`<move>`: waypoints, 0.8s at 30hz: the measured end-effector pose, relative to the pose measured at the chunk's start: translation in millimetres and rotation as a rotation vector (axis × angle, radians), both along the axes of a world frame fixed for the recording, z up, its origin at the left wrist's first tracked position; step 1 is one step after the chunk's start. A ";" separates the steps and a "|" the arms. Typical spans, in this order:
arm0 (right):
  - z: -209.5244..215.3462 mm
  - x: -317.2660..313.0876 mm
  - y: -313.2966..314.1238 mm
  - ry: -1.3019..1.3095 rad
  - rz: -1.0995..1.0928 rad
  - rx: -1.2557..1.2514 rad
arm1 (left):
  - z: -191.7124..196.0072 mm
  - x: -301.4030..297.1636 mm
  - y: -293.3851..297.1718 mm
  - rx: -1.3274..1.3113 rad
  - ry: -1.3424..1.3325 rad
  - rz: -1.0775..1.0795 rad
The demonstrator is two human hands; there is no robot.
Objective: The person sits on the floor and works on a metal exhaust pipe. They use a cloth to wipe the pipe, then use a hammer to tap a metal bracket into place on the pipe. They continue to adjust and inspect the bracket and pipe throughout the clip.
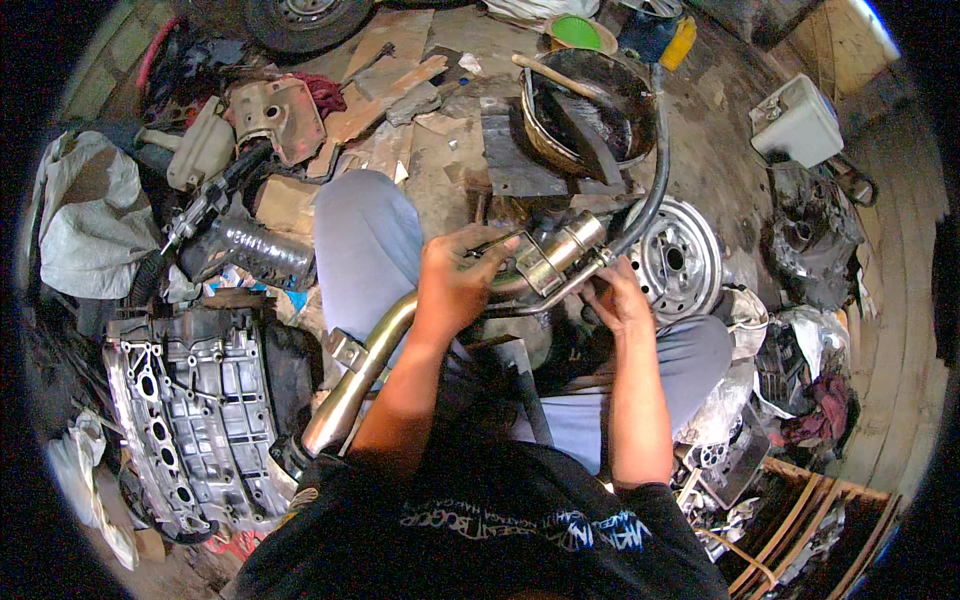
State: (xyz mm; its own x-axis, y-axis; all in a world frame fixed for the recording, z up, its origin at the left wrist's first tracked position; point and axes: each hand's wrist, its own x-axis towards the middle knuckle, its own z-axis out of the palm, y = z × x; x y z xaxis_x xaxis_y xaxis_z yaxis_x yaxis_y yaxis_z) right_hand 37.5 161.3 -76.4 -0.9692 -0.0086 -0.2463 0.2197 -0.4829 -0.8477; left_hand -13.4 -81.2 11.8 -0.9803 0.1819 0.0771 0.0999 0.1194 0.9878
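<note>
A bent, brassy metal pipe [392, 330] with welded brackets lies slantwise across my lap, its wide open mouth up at the right. My left hand [462, 280] is closed around it just below the bracket [541, 272]; a thin dark piece shows at its fingers, too unclear to name. A thinner tube runs beside the pipe, and a black rubber hose [655, 180] meets its end, with a clamp at the joint. My right hand [622, 298] has its fingers bent around this joint from below. Its fingertips are partly hidden.
An engine block [190, 420] stands at my left. A steel wheel rim [678, 255] lies by my right knee. Ahead is a dark basin [625, 120] with a wooden-handled tool across it. A white container [797, 122] stands far right, a wooden crate [815, 530] near right.
</note>
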 end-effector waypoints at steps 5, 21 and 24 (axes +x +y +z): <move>13.3 -6.6 -9.1 0.154 -0.193 -0.713 | -11.4 1.9 6.5 -0.175 0.185 0.010; 38.3 -20.6 -5.4 0.296 -0.450 -0.521 | -70.6 56.6 26.6 -0.530 0.835 0.004; 39.8 -20.1 -5.4 0.254 -0.498 -0.498 | -85.4 64.1 28.4 -0.462 0.923 0.118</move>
